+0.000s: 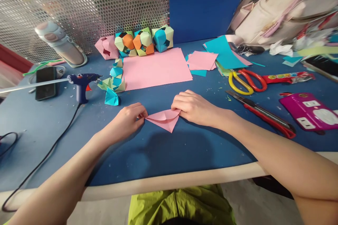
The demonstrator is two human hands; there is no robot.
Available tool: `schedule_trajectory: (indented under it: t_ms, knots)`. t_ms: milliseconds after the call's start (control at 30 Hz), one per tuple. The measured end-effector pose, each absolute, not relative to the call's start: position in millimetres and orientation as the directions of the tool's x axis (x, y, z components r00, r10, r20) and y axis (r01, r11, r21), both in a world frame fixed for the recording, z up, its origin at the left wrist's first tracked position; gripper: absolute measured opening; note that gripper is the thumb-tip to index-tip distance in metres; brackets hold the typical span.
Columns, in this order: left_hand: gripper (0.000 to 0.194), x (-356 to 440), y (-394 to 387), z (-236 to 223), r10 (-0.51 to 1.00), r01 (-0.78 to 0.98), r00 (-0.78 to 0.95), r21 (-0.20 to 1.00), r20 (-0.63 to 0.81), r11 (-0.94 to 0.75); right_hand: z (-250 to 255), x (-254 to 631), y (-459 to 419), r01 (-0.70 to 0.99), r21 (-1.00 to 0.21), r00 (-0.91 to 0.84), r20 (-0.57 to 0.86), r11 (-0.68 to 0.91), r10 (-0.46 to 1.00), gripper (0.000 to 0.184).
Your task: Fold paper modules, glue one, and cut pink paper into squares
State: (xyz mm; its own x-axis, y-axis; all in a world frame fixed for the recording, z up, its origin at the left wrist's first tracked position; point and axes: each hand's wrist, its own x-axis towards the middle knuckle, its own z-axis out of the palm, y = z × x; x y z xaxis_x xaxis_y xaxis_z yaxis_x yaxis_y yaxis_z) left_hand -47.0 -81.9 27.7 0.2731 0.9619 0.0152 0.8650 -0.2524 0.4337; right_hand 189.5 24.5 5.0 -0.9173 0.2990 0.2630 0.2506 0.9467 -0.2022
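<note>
Between my two hands, just above the blue tabletop, is a pink piece of paper (167, 120) folded into a triangle, one point toward me and its upper layers slightly parted. My left hand (131, 117) pinches its left corner between thumb and fingers. At the opposite corner, my right hand (191, 107) grips the paper with its fingers curled over. Beyond them lies a flat pink sheet (158, 68). Folded blue and green paper units (112, 96) sit to its left, and several folded paper polyhedra (144, 41) stand in a row behind it.
A blue glue gun (82, 86) trails its cable at left, near a phone (45, 82) and a bottle (62, 44). Right are scissors (248, 81), a utility knife (264, 112), a purple case (311, 110) and cut paper squares (202, 60). A perforated metal panel (89, 7) rises behind.
</note>
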Motion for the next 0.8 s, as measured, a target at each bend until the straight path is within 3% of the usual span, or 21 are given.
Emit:
schedule_trajectory:
  t_ms: [200,400,800]
  knots:
    - [0.019,-45.5,-83.3,28.1,0.951,0.877,0.309,0.380,0.024,-0.295,5.6,187.2,18.2,0.258,-0.159,-0.906,0.303,0.953,0.296,0.018]
    - [0.020,-44.8,-83.8,27.6,0.945,0.883,0.325,0.348,0.035,-0.316,2.7,179.6,6.3,0.078,-0.210,-0.869,0.465,0.975,0.170,0.020]
    - [0.016,-50.1,-81.7,28.5,0.949,0.862,0.314,0.418,0.005,-0.288,5.0,181.8,9.2,0.055,0.065,-0.934,0.357,0.996,0.028,0.032]
